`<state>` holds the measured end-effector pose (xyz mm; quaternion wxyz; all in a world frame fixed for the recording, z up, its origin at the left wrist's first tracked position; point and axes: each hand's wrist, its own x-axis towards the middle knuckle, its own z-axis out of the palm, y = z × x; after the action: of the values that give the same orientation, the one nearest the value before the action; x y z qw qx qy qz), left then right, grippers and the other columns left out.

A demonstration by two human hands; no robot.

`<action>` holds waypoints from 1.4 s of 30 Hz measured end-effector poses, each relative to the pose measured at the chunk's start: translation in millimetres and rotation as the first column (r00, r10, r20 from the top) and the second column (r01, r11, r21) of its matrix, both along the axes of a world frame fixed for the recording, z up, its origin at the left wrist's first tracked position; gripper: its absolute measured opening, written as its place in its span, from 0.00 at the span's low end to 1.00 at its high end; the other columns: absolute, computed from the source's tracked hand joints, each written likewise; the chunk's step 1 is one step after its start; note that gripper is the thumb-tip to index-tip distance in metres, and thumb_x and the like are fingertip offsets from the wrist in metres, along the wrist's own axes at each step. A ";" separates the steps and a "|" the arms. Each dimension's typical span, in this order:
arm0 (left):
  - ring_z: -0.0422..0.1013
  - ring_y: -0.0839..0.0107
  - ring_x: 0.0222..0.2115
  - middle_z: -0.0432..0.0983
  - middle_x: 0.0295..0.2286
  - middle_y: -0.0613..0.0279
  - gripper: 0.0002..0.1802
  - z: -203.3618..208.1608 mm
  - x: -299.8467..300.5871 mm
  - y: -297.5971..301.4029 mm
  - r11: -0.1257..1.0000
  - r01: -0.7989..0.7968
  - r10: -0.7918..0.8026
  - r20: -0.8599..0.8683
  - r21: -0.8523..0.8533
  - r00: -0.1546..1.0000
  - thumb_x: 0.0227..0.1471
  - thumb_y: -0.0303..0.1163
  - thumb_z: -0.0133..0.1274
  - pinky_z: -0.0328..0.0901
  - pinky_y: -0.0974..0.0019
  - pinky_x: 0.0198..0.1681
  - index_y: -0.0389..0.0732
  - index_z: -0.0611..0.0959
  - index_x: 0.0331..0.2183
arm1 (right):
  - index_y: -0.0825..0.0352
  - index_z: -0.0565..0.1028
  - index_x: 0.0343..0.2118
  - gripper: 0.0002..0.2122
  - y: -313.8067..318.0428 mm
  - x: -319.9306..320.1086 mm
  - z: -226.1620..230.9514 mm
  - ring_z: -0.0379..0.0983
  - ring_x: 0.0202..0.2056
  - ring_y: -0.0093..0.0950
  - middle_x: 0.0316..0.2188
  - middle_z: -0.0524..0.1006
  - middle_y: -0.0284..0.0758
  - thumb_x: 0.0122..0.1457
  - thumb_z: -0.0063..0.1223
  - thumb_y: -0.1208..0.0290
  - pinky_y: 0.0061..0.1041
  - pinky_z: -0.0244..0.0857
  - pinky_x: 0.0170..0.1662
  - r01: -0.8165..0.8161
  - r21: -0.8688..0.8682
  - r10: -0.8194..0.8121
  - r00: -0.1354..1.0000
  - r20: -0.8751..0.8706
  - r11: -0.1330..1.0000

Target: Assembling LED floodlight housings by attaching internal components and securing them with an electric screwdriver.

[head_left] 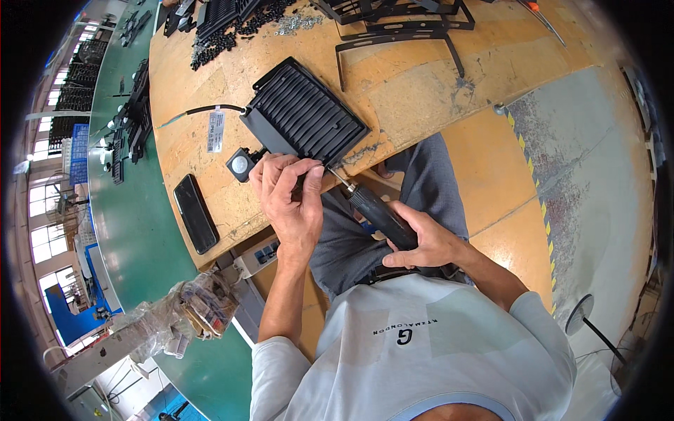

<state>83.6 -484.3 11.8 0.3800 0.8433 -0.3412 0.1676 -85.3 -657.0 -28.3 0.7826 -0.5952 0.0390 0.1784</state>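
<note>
A black finned floodlight housing (305, 112) lies tilted across the front edge of the workbench. Its cable (210, 108) runs off to the left, and a small sensor with a white dome (240, 165) sits at its near left side. My left hand (288, 193) is at the housing's near edge, thumb and forefinger pinched together; what is between them is too small to make out. My right hand (428, 242) is wrapped round a black power screwdriver (382, 216). The screwdriver's thin bit points up and left, its tip close to my left fingertips and the housing's near corner.
A black phone (196, 214) and a white label (215, 132) lie on the wooden bench (414, 91). Black brackets (400, 35), small black parts (253, 24) and silver screws (298, 23) are at the back. An orange-handled screwdriver (544, 19) lies far right. A green table (126, 217) stands left.
</note>
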 end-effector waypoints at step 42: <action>0.68 0.60 0.37 0.75 0.28 0.62 0.04 -21.9 5.6 -7.2 0.999 -0.019 0.027 0.238 -0.034 0.971 0.50 0.23 0.61 0.58 0.58 0.48 0.39 0.82 0.32 | 0.71 0.65 0.54 0.32 0.8 -12.2 -6.9 0.69 0.23 0.17 0.25 0.71 0.28 0.51 0.72 0.64 0.22 0.66 0.29 0.083 -0.051 -0.084 0.996 -0.018 0.995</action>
<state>89.2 -491.5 -10.2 0.3478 0.8148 -0.3718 0.2773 -97.5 -656.2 -35.2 0.7738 -0.6105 0.0761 0.1506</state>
